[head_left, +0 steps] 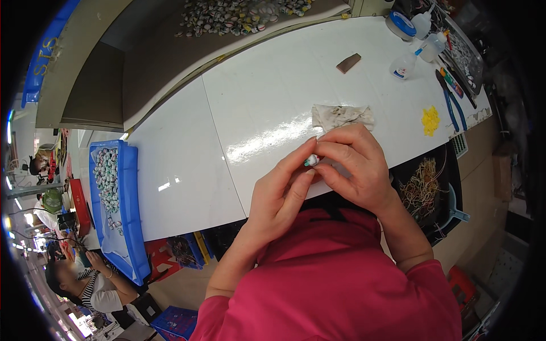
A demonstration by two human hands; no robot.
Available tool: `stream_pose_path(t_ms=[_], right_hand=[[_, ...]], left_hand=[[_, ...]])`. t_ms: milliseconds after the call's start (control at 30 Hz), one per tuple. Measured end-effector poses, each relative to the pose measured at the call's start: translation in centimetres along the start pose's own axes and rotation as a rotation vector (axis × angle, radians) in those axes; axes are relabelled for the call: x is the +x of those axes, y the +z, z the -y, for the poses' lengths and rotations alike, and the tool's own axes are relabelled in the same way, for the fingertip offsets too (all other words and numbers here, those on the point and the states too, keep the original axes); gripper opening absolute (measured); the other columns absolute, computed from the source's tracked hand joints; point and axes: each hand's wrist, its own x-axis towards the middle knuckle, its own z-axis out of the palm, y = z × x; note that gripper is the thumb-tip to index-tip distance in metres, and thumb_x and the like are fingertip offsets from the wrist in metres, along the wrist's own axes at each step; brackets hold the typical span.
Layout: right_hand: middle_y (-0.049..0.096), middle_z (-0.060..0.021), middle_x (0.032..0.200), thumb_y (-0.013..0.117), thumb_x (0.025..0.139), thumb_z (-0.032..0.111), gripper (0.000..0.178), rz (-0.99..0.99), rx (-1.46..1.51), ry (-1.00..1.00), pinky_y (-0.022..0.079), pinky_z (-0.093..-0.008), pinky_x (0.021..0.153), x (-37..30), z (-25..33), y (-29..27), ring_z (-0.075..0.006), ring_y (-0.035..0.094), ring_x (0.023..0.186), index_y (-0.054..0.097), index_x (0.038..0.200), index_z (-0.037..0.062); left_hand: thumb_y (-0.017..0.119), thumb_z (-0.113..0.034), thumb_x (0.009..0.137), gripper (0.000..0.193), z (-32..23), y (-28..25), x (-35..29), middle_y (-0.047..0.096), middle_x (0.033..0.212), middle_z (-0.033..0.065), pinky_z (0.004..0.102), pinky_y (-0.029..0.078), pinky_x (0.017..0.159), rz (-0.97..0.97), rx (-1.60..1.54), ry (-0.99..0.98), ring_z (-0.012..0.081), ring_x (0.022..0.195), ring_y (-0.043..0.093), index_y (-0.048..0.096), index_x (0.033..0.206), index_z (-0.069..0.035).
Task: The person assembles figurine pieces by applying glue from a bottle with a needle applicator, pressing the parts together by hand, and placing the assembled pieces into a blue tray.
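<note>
A small rounded white piece with a green end sits between the fingertips of both hands, just above the near edge of the white table. My left hand pinches it from the left with thumb and forefinger. From the other side my right hand closes its thumb and fingers on the same piece. Its exact kind is too small to make out. Right behind my right hand lies a crumpled, stained cloth.
At the left stands a blue tray with many similar pieces; more lie on the shelf. Yellow bits, pliers, a squeeze bottle and a brown block are at the right. A co-worker sits lower left.
</note>
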Motion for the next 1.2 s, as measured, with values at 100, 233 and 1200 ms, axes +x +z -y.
stream_pose_path(t_ms=[100, 233, 1200], right_hand=[[0.059, -0.0060, 0.093, 0.073, 0.068, 0.007, 0.028, 0.009, -0.024, -0.014, 0.047, -0.0328, 0.068, 0.4, 0.0, 0.3, -0.0231, 0.058, 0.079, 0.064, 0.094, 0.0045], [0.060, -0.0074, 0.092, 0.072, 0.069, 0.006, 0.025, 0.048, -0.038, -0.056, 0.046, -0.0345, 0.068, 1.3, 0.5, 1.0, -0.0249, 0.058, 0.079, 0.064, 0.093, 0.0030], [0.060, -0.0063, 0.086, 0.069, 0.073, 0.004, 0.017, 0.153, -0.083, 0.064, 0.044, -0.0346, 0.067, 1.7, 5.2, 5.7, -0.0249, 0.057, 0.076, 0.065, 0.090, 0.0057]], left_hand=[[0.049, -0.003, 0.094, 0.038, 0.0, -0.4, 0.5, 0.057, 0.122, 0.0136, 0.0271, 0.048, 0.089, -0.022, 0.053, 0.048, 0.0172, 0.105, 0.060, 0.046, 0.132, -0.001], [0.050, -0.004, 0.094, 0.032, -0.2, -1.4, 0.2, 0.059, 0.116, 0.0125, 0.0273, 0.048, 0.087, -0.059, -0.028, -0.008, 0.0171, 0.103, 0.060, 0.051, 0.126, -0.001], [0.063, -0.021, 0.082, 0.031, 1.3, -25.0, 15.5, 0.059, 0.112, 0.0146, 0.0367, 0.046, 0.088, -0.422, 1.117, 0.022, 0.0322, 0.106, 0.055, 0.061, 0.110, -0.010]])
